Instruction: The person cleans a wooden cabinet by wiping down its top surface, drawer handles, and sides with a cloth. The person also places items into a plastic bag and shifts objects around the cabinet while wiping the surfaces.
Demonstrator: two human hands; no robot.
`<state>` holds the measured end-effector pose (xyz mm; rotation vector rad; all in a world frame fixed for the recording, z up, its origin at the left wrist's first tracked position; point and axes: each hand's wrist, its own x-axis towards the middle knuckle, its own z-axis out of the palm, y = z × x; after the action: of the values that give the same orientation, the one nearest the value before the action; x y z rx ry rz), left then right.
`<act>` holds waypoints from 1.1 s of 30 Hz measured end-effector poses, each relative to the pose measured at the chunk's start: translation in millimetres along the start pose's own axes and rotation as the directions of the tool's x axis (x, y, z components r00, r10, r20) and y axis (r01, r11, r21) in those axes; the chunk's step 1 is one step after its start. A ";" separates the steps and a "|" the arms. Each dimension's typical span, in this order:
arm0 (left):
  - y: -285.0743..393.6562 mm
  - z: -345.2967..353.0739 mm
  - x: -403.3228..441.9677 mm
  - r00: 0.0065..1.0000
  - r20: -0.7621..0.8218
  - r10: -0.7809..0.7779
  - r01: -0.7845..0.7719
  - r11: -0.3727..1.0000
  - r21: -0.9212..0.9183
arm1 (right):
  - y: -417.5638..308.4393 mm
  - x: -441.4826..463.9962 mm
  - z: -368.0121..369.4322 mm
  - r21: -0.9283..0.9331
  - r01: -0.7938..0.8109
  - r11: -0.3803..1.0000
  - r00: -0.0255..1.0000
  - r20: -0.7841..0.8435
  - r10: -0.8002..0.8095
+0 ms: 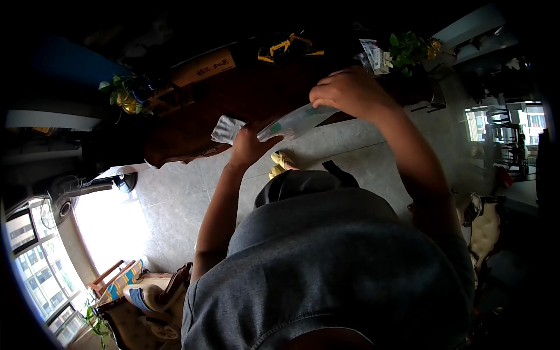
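Note:
A clear plastic bag [298, 121] with a greenish patch is stretched between my two hands at the near edge of the dark wooden table [192, 125]. My right hand [344, 93] pinches its upper right end, fingers curled. At its lower left end, my left hand [251, 147] is closed on the plastic, with the thumb stretched along it. A crumpled silvery-white packet [226, 129] lies against the far side of my left hand; whether that hand also touches it, I cannot tell. What the bag contains, if anything, does not show clearly.
On the table stand a cardboard box [204, 67], a yellow toy excavator [289, 48], a small white box [380, 60] and potted plants [125, 96] [411, 52]. A fan [61, 201] is at the left, a tufted chair [143, 303] behind me. Grey tiles [169, 201] cover the floor.

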<state>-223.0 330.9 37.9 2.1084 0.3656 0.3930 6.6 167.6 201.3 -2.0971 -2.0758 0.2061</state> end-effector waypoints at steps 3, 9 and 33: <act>6.4 11.6 9.6 0.998 -0.025 0.063 -0.063 0.998 -0.013 | -7.4 16.2 6.1 -0.067 0.080 0.995 0.997 0.007 -0.079; 2.5 9.0 2.7 0.989 -0.122 -0.083 0.075 0.995 -0.069 | -4.2 18.9 -6.2 0.122 -0.020 0.992 0.960 -0.276 0.053; 40.4 -40.9 -6.8 0.957 -0.281 -0.063 0.000 0.976 -0.218 | -27.6 25.7 55.8 0.764 -0.128 0.632 0.931 -0.127 0.342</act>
<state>-241.7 337.7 92.2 1.8324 0.5014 0.6928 -32.6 195.3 154.1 -1.7157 -1.2135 0.6581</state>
